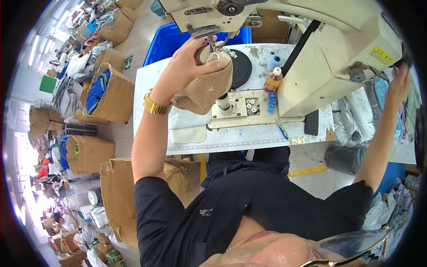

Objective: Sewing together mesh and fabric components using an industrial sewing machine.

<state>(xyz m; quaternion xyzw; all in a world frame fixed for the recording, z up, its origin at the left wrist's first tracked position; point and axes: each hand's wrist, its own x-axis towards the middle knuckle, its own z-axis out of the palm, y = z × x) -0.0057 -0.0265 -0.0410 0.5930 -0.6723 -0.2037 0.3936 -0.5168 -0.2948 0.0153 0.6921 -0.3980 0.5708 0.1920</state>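
My left hand (192, 62), with a gold band at the wrist, is closed on a tan mesh fabric piece (207, 89) with a smooth beige part at its upper edge. The piece hangs in a pouch-like shape around the narrow post of a cream sewing machine (311, 73), below the needle and presser foot (212, 44). Thumb and fingers press it close to the needle. Far to the right, my right hand (399, 84) reaches up to the dark handwheel (405, 55) at the machine's end. Its fingers are stretched out against the wheel, partly lost in the dark rim.
On the white table (249, 140) are a blue thread cone (274, 61), an orange bottle (272, 81), several bobbins (252, 107), a black phone (311, 123) and pale fabric (189, 133). A blue bin (167, 42) stands behind; cardboard boxes (118, 95) stand left.
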